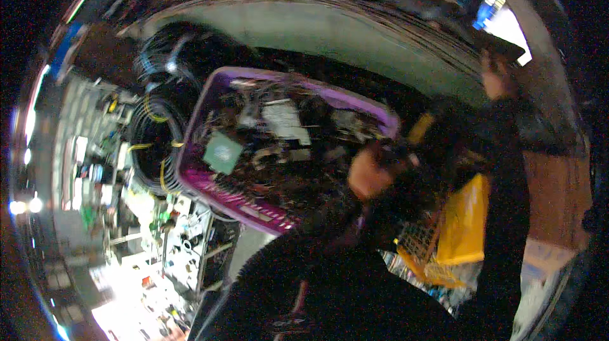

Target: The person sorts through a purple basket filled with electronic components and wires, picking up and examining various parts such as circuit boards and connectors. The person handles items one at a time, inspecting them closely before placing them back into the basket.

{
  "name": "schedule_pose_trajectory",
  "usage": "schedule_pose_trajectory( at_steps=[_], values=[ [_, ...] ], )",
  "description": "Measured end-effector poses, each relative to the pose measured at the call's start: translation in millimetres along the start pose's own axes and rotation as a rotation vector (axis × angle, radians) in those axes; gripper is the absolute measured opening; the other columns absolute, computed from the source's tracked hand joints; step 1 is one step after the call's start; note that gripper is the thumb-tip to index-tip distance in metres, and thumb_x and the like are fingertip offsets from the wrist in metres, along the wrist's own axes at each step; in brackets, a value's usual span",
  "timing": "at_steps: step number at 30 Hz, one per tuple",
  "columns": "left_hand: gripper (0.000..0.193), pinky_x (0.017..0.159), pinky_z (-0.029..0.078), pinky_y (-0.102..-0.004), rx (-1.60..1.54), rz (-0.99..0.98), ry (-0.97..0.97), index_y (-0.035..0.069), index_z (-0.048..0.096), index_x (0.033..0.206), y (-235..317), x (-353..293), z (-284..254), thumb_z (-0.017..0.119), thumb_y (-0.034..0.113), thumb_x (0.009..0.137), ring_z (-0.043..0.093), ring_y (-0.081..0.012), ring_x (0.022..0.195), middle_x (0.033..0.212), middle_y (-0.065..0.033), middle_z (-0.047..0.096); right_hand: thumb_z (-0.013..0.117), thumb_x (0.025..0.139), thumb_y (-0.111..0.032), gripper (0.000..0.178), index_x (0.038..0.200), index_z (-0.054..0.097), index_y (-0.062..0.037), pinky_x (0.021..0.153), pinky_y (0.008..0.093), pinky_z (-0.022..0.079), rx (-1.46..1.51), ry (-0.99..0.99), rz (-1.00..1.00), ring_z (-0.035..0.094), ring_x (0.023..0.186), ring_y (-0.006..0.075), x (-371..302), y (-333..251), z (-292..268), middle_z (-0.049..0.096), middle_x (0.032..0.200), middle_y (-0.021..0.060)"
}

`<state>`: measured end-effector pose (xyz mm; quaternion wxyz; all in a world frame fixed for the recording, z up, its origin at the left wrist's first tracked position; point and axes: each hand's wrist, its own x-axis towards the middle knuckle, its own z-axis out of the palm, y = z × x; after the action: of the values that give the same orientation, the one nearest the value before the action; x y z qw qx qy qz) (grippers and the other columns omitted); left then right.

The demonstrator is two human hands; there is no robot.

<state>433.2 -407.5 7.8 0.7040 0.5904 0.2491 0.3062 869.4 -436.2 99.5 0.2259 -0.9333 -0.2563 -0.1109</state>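
A purple plastic basket (pixel 266 215) holds a jumble of dark scrap, with a pale flat piece (pixel 283 121) and a green square piece (pixel 222 152) on top. Over its right end is my left hand (pixel 370 175), seemingly closed in a fist against something dark that I cannot make out. A blurred dark shape with a yellowish part (pixel 420 128) lies just beyond it. Farther right, my right hand (pixel 498 78) is raised beside the basket, near a dark flat edge (pixel 502 46). Motion blur hides its fingers and anything in them.
Coils of black cable (pixel 155 144) stand left of the basket. A yellow crate (pixel 463 220) is at the lower right, by a brown cardboard box (pixel 558 192). Behind the basket runs a pale curved panel (pixel 330 30). Brightly lit clutter (pixel 152 277) fills the lower left.
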Motion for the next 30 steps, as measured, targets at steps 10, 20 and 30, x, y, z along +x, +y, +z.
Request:
schedule_pose_trajectory(
  at_steps=[10,20,30],
  values=[
    [0.093,0.088,0.058,-0.0495,1.388,-0.221,0.608,0.011,0.045,0.149,101.5,-35.0,-264.3,0.087,0.042,0.072,0.069,-0.0401,0.106,0.137,-0.0255,0.057,0.038,0.103,-0.068,0.075,0.153,0.049,-0.0137,0.115,0.0517,0.04,-0.091,0.01,-0.196,0.048,0.139,0.0448,34.3,54.1,23.4,0.049,0.154,0.0225],
    [0.09,0.085,0.059,-0.0458,0.911,-0.148,0.46,0.007,0.055,0.139,126.6,-48.2,-281.8,0.092,0.046,0.067,0.074,-0.0321,0.101,0.114,-0.0189,0.074,0.036,0.103,-0.069,0.075,0.148,0.056,-0.0113,0.11,0.051,0.044,-0.388,-0.113,0.011,0.056,0.131,0.0449,8.4,25.7,-10.6,0.057,0.146,0.0233],
    [0.09,0.085,0.06,-0.0499,0.51,-0.069,0.002,0.003,0.058,0.134,117.3,30.5,2.0,0.094,0.041,0.062,0.071,-0.0421,0.101,0.108,-0.0237,0.071,0.036,0.103,-0.068,0.072,0.149,0.056,-0.0159,0.114,0.0531,0.039,0.148,-0.096,-0.213,0.056,0.131,0.0443,71.2,85.4,40.0,0.06,0.144,0.0218]
  ],
)
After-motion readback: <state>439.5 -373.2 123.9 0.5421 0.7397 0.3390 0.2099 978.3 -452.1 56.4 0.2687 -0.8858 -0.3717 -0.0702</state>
